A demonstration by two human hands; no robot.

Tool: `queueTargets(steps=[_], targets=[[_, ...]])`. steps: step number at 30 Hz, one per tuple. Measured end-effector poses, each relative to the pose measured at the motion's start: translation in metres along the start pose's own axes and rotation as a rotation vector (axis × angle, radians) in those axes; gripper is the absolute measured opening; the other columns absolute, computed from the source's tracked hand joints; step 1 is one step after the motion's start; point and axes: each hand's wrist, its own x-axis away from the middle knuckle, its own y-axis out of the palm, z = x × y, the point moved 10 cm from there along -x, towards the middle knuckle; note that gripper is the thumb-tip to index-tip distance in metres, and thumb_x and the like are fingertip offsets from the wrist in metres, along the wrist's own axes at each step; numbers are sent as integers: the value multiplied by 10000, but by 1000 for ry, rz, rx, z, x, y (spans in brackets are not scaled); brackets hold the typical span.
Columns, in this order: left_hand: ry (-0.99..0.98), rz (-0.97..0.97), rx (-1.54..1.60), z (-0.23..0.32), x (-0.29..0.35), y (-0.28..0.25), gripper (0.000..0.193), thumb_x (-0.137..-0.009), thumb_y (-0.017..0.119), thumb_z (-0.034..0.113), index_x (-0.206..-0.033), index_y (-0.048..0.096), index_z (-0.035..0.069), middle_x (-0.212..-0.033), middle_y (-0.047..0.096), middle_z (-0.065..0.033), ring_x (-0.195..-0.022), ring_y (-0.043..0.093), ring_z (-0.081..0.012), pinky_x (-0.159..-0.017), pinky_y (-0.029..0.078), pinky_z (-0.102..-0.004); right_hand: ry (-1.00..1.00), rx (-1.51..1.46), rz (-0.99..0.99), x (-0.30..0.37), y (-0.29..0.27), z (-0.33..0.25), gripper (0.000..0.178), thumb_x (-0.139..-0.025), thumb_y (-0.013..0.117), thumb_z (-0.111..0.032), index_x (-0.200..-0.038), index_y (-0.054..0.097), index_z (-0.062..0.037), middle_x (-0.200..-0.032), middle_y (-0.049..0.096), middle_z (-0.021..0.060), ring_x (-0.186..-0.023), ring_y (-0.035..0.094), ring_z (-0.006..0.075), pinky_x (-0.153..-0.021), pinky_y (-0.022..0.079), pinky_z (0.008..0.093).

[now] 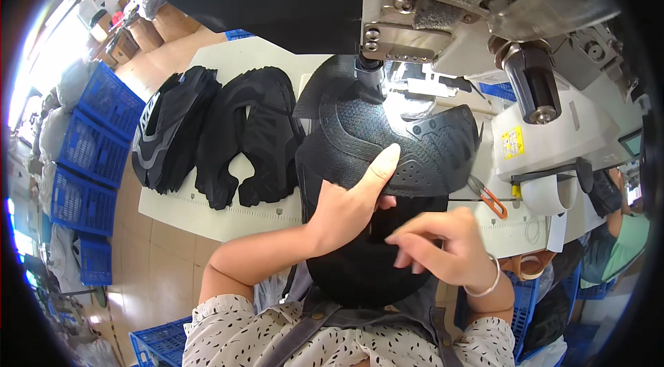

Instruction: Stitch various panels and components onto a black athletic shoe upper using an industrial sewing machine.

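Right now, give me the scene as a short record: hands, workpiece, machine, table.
Left hand: gripping black shoe upper, thumb on top
Right hand: fingers curled, nearer the body; grip unclear
Sewing machine: over the shoe upper's far part, light on
Table: black shoe pieces at left, orange-handled snips at right
Far left: blue crates

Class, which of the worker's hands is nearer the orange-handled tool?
Right. The right hand is just lower left of the orange-handled tool; the left hand, farther left, holds a black shoe piece.
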Motion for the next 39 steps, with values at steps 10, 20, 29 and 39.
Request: queueTargets(steps=[10, 20, 29, 39], targets=[[9, -60, 169, 3, -7, 0, 163, -856, 583, 190, -942, 613, 54, -791, 588, 25, -608, 519, -46, -487, 444, -208, -303, 116, 536, -24, -117, -3, 247, -868, 504, -107, -1082, 535, 11, -1002, 560, 79, -933, 516, 123, -807, 407, 226], [33, -47, 144, 11, -17, -4, 165, -850, 584, 194, -906, 636, 48, -708, 578, 31, -571, 507, -40, -497, 432, -198, -353, -30, 529, -27, -123, -22, 236, -846, 547, -53, -1070, 541, 21, -884, 610, 47, -788, 547, 60, -713, 425, 180], [124, -104, 18, 31, -28, -12, 134, -837, 588, 169, -859, 628, 43, -728, 603, 22, -561, 506, -34, -446, 413, -185, -392, -59, 553, -21, -111, -20, 203, -849, 521, -9, -1049, 524, 24, -867, 615, 45, -776, 555, 53, -711, 431, 175], [171, -81, -37, 46, -34, -14, 158, -837, 578, 188, -820, 617, 36, -644, 579, 17, -454, 464, -36, -416, 381, -172, -376, -128, 546, -21, -105, -13, 211, -862, 505, -19, -1068, 497, 22, -879, 621, 71, -797, 568, 78, -734, 443, 195]])
